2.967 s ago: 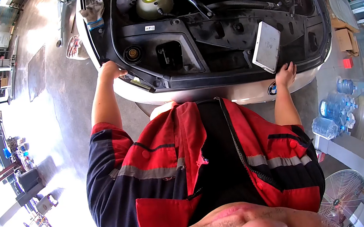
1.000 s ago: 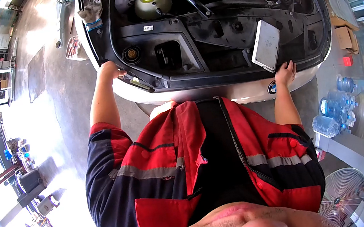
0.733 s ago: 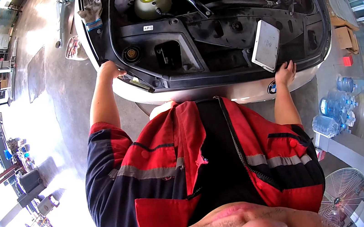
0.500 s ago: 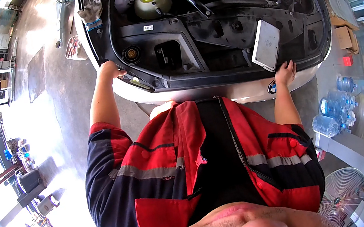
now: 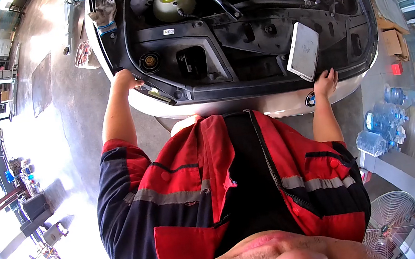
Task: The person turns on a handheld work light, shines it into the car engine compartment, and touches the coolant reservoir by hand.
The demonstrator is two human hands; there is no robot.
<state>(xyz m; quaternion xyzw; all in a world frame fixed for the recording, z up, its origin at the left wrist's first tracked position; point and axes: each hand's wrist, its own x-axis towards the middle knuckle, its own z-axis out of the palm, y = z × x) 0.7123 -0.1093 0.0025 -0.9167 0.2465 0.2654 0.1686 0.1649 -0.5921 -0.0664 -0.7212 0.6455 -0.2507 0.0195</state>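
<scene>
A car's open engine bay [image 5: 254, 44] lies in front of me. My left hand [image 5: 126, 80] rests on its front left edge, fingers stretched loosely over the black trim beside the headlight. My right hand [image 5: 326, 83] lies on the front edge above the round badge [image 5: 310, 98], fingers stretched and apart. Just beyond those fingertips, a flat white rectangular thing [image 5: 304, 52] with faint marks leans on the black cover; whether the hand touches it I cannot tell. Neither hand visibly holds anything. A round cap [image 5: 150, 62] sits in the bay near my left hand.
A pale yellowish tank [image 5: 173, 4] stands in the bay. Work gloves [image 5: 105, 12] lie on the left fender. To the right are large blue water bottles [image 5: 380, 122], cardboard boxes [image 5: 394, 45] and a fan [image 5: 390, 220]. A tool-laden area [image 5: 31, 205] runs along the left.
</scene>
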